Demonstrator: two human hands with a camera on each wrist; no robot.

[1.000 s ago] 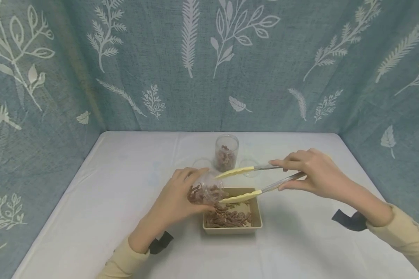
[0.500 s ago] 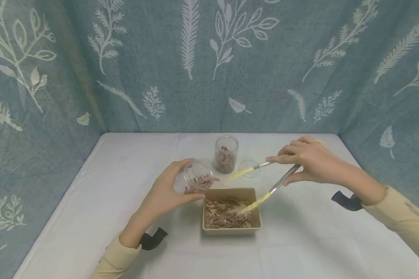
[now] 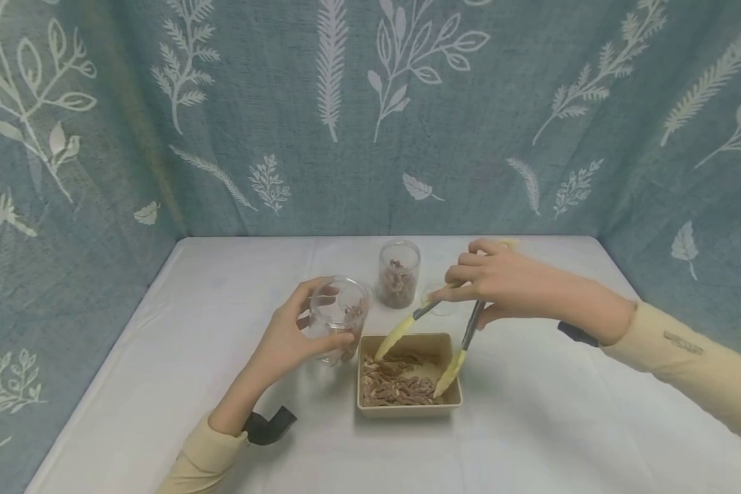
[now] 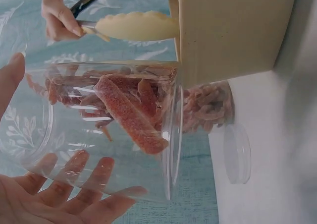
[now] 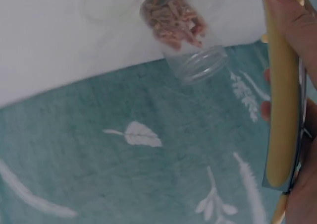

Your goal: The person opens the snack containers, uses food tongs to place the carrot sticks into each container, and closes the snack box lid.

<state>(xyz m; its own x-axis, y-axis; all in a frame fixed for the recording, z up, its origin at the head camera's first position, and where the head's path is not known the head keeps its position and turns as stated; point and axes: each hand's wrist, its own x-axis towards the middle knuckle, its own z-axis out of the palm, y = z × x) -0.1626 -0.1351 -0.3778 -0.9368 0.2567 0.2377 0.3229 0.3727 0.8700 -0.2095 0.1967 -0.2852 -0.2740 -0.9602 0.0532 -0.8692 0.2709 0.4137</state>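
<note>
My left hand [image 3: 284, 336] grips a clear plastic jar [image 3: 339, 312] just left of a beige tray [image 3: 410, 412]. Reddish-brown dried strips [image 4: 131, 115] lie inside the jar, as the left wrist view shows up close. The jar's open mouth faces up, tilted slightly. My right hand [image 3: 490, 278] holds metal tongs [image 3: 473, 326] with pale yellow tips. Those tips are spread apart and reach down into the tray, one near its left back corner, the other toward its right side. More strips [image 3: 401, 387] cover much of the tray's bottom.
Behind the tray stands a second clear jar [image 3: 399, 274], partly filled with similar strips. A clear round lid [image 3: 441, 302] lies to its right on the white tablecloth [image 3: 222, 288]. A blue-green leaf-patterned curtain [image 3: 284, 123] hangs around the table's back and sides.
The tongs have swung left and down into the tray, their tips now wide apart. The jar in my left hand has moved back from over the tray and turned more upright.
</note>
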